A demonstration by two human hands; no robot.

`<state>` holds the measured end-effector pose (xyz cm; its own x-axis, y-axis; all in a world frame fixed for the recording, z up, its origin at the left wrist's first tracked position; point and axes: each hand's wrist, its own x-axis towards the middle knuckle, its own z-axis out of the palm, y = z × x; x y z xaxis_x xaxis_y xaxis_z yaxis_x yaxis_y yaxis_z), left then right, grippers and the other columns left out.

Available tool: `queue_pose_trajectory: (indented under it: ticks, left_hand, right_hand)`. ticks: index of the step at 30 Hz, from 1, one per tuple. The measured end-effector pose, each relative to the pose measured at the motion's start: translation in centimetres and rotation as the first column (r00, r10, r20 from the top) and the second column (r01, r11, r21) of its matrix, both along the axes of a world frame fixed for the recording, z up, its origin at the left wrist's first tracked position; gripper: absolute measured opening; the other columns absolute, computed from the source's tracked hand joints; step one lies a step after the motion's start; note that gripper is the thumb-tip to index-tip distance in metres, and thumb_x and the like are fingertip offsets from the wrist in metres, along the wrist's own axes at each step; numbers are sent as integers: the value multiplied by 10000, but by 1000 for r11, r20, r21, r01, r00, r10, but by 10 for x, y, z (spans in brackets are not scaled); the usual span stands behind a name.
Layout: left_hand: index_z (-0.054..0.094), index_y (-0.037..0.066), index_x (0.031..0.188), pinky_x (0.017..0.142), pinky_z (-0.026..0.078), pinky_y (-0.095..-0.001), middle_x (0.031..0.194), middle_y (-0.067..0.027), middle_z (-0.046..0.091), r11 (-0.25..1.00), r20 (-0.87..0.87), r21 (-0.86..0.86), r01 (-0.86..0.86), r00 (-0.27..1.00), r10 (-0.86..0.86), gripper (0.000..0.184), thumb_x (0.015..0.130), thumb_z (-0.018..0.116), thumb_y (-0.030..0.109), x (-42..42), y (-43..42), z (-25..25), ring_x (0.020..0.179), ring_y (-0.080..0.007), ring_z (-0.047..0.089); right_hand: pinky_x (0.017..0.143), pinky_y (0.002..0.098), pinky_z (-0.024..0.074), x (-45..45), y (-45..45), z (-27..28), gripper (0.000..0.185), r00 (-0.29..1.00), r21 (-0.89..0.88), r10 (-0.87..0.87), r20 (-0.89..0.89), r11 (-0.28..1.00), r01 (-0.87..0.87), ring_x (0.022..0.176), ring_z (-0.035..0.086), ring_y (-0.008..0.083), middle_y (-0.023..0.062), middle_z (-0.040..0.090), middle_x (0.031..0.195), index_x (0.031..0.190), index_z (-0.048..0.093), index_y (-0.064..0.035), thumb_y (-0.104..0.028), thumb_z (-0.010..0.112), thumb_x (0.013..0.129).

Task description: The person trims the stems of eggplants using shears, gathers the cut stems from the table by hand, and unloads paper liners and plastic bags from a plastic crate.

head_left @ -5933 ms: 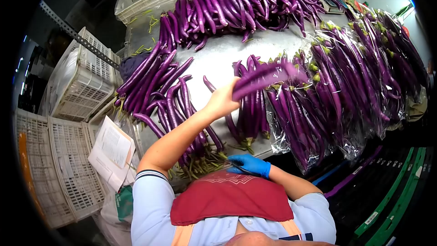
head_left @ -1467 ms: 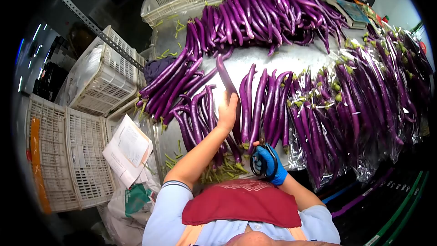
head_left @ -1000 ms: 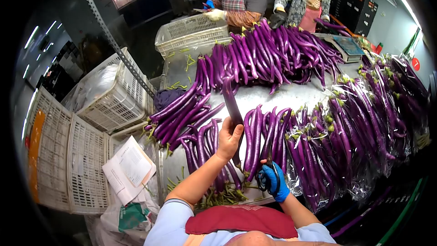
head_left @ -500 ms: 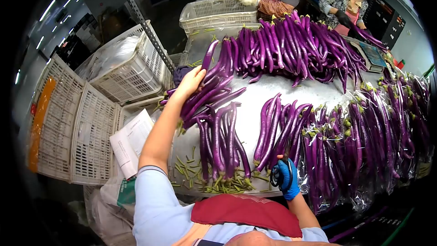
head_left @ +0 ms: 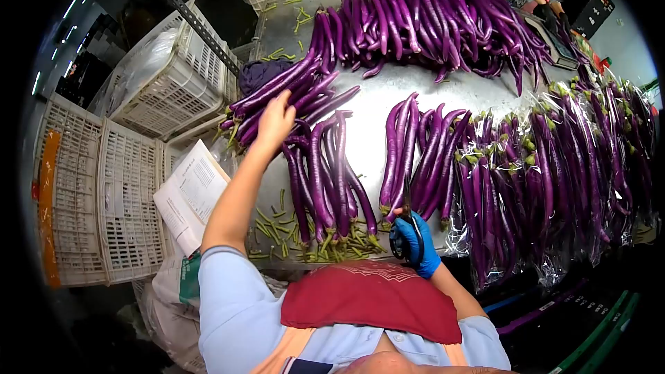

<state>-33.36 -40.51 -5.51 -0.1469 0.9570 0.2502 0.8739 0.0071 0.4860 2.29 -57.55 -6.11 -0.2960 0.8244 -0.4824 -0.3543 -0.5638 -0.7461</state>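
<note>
My left hand (head_left: pixel 277 119) is bare and rests against a loose heap of purple eggplants (head_left: pixel 320 88) on the table's left side. Its fingers look extended over them; their undersides are hidden. My right hand (head_left: pixel 424 246), in a blue glove, grips black-handled scissors (head_left: pixel 402 241), their blades pointing away from me by the stem ends of a small eggplant group (head_left: pixel 398 145). Between my hands lies another eggplant bunch (head_left: pixel 325 180), stems toward me, among cut green stem pieces (head_left: pixel 277 230).
A large eggplant pile (head_left: pixel 429 24) spans the far side of the metal table (head_left: pixel 370 118). Bagged eggplants (head_left: pixel 547 180) line the right. White plastic crates (head_left: pixel 135 194) and a paper sheet (head_left: pixel 194 190) are at left. Partly visible co-workers are beyond the table.
My left hand has come down from the upright eggplant it held, and a long eggplant now lies across the left heap. The right hand with the scissors has shifted toward the small group's stem ends.
</note>
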Motion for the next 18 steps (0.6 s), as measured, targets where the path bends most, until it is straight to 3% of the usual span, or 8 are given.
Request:
queue_pose_trajectory:
  ticks: [1, 2, 4, 7, 9, 11, 13, 18]
  left_hand:
    - [466, 30, 1193, 745, 459, -410, 935, -201, 576, 995, 101, -99, 14, 995, -4, 431, 796, 517, 192, 22, -21, 9, 857, -347, 569]
    - [425, 43, 1231, 754, 461, -417, 949, -218, 570, 965, 32, -262, -12, 999, 22, 490, 795, 533, 239, 41, -40, 15, 855, -351, 578]
    - [202, 123, 1384, 813, 461, -445, 1175, -293, 445, 874, -54, -486, -32, 999, 7, 719, 818, 527, 426, 81, -81, 13, 959, -381, 551]
    - [133, 142, 1410, 828, 438, -469, 1387, -305, 164, 883, -305, -466, -58, 947, -98, 930, 712, 629, 506, 130, -112, -17, 1018, -440, 490]
    - [155, 131, 1402, 810, 445, -459, 1372, -292, 209, 926, -352, -361, -110, 936, -26, 879, 733, 641, 427, 136, -115, -29, 1003, -425, 501]
    - [169, 85, 1388, 789, 456, -419, 1246, -280, 364, 953, -1, -285, -103, 994, 107, 805, 765, 629, 305, 120, -110, -42, 975, -391, 509]
    - [223, 33, 1363, 814, 437, -388, 1114, -236, 481, 962, 107, -229, -147, 979, 175, 690, 794, 576, 202, 107, -109, -49, 986, -358, 510]
    - [396, -4, 1274, 817, 416, -303, 1092, -144, 482, 985, 535, 57, -162, 838, 107, 534, 788, 588, 104, 82, -122, -56, 937, -233, 516]
  right_hand:
    - [419, 178, 356, -3, 0, 0, 184, 999, -16, 23, -41, 1000, -24, 503, 461, 52, -7, 527, 693, 1037, 538, -105, -138, 570, 860]
    - [418, 177, 354, -6, 0, 1, 186, 996, -36, 54, -75, 998, -57, 503, 462, 50, -6, 527, 686, 1040, 537, -108, -140, 571, 860]
    - [421, 173, 351, -15, 0, -6, 201, 993, -31, 81, -87, 996, -84, 503, 465, 47, -7, 523, 662, 1050, 536, -109, -151, 576, 858]
    - [437, 171, 356, -24, 3, -3, 210, 987, -25, 144, -72, 989, -146, 524, 475, 47, -11, 527, 675, 1056, 535, -104, -152, 581, 856]
    - [457, 169, 360, -27, 5, 5, 226, 984, -12, 158, -86, 987, -160, 557, 485, 46, -14, 531, 694, 1069, 531, -99, -143, 586, 854]
    - [463, 168, 360, -24, 5, 8, 235, 978, -15, 185, -93, 982, -187, 571, 488, 44, -16, 533, 702, 1078, 526, -97, -136, 585, 853]
    - [456, 170, 357, -18, 4, -2, 241, 976, -14, 169, -135, 985, -173, 566, 487, 45, -13, 535, 705, 1087, 522, -96, -131, 580, 856]
    - [433, 176, 351, -8, 0, -20, 242, 979, 16, 145, -146, 989, -144, 537, 482, 55, -1, 542, 712, 1098, 514, -79, -114, 561, 863]
